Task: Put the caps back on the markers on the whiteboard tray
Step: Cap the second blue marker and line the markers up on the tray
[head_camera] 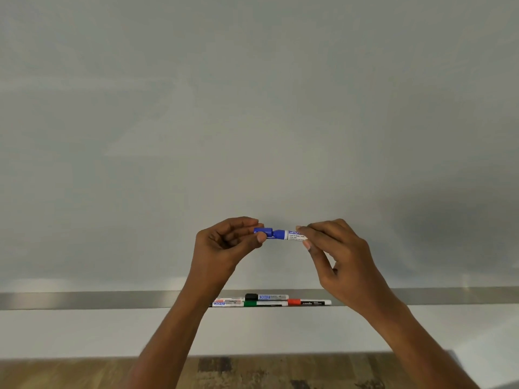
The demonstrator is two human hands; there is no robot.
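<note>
I hold a blue marker point(292, 235) level in front of the whiteboard, above the tray. My right hand point(334, 254) pinches its white labelled barrel. My left hand point(224, 245) pinches the blue cap point(266, 233), which sits over the marker's blue tip end; I cannot tell if it is fully seated. Below, the metal whiteboard tray point(112, 300) carries several markers: one with a black cap point(265, 297), a green one point(264, 304), one with a red cap point(309, 302), and two white-barrelled ones point(227, 302) partly hidden behind my left forearm.
The grey whiteboard point(252, 122) fills the view above the tray. A pale wall strip point(70, 332) runs beneath the tray, and wood-patterned floor point(70, 374) shows at the bottom.
</note>
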